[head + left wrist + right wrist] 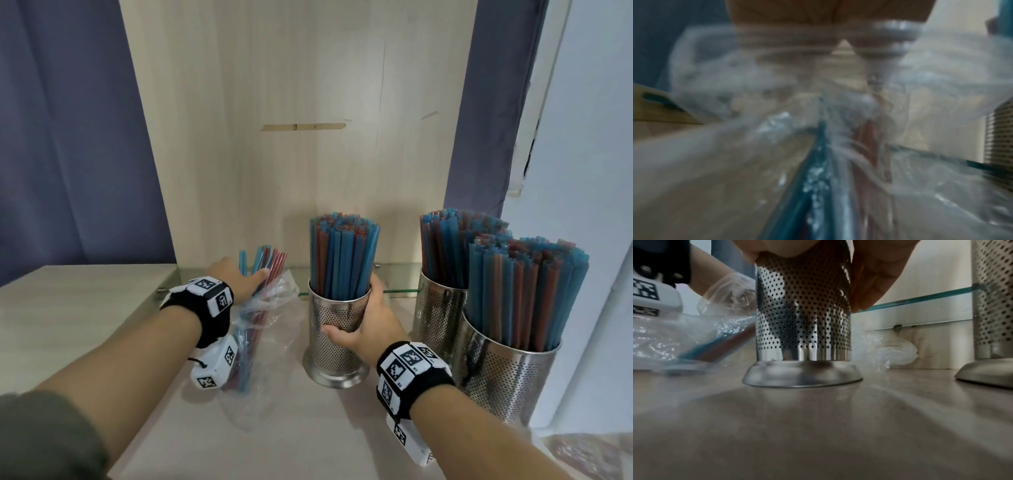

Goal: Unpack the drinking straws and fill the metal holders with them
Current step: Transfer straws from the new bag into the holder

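A perforated metal holder (337, 339) packed with blue and red straws (342, 253) stands mid-table. My right hand (356, 315) wraps round its wall, thumb in front; the right wrist view shows the fingers (871, 280) against the holder (803, 313). To its left lies a clear plastic bag (274, 308) with a few straws (267, 263) sticking out of its far end. My left hand (251, 274) grips those straws at the bag's mouth. The left wrist view is blurred: the bag (735, 81) and straws (818, 178) run up to the hand.
Two more full metal holders (438, 318) (507, 380) stand close together at the right. A low glass shelf (394, 274) runs along the wooden back panel. A crumpled piece of plastic (894, 350) lies behind the middle holder. Bare tabletop (308, 428) lies toward me.
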Demonstrator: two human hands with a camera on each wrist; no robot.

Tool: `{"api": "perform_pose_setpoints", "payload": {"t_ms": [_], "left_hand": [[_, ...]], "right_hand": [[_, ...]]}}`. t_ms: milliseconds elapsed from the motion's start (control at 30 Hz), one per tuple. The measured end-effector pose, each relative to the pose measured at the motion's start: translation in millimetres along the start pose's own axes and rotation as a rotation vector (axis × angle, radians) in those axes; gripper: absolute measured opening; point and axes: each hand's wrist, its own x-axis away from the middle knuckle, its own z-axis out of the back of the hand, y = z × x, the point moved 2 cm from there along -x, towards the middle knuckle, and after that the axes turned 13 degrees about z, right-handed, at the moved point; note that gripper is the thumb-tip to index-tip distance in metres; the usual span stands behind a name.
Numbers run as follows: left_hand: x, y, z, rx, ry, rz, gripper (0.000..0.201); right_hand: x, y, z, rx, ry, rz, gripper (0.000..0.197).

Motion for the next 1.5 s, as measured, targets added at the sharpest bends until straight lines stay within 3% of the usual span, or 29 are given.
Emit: {"api": "perform_pose_setpoints", "payload": {"t_ms": [133,267,433,600,700,833,1033,1167,1267,1367,1500], "left_hand": [[-14.0,4.7,-19.8,0.066,-0.063,0.057,0.077],[-23.4,9.8,-29.9,0.019,-0.012,0.048,0.080],[-37.1,17.1,-37.1,0.062,-0.035,-0.024,0.060],[-36.4,18.7,-41.5,0.180,0.054,-0.059,0.034],[-37.7,14.8,-36.3,0.342,0.033,-0.046,0.034],[-30.8,14.1,-9.8,0.564,0.067,-0.076,0.031],[-10.3,15.9,53.9,0.856,0.052,-0.254,0.024],[-9.2,17.4,104.1,1.014,0.262,-0.300,0.037],[5.3,24.5,137.0,1.186,0.338,-0.402,0.034],[33.1,38.9,164.7,1.386,0.303,-0.509,0.024],[75.3,57.0,180.2,1.592,0.107,-0.583,0.027]], "right_hand": [[-1.6,5.4,-2.1,0.009,0.008,0.018,0.116],[-3.4,10.2,-4.3,0.012,0.007,0.025,0.118],[-3.6,10.6,-4.2,0.032,0.004,0.029,0.118],[-3.9,12.3,-5.2,0.014,0.006,0.022,0.118],[-3.6,12.8,-5.4,0.013,0.002,0.014,0.119],[-4.1,11.2,-5.6,0.018,-0.007,0.005,0.117],[-4.3,11.3,-6.8,0.005,-0.006,-0.010,0.119],[-3.4,9.4,-6.0,-0.009,-0.008,-0.011,0.117],[-3.0,8.2,-5.1,-0.006,-0.005,-0.009,0.115],[-2.1,6.1,-3.9,0.000,-0.004,-0.003,0.114],[-2.1,5.0,-4.6,-0.024,0.004,-0.005,0.115]]}}
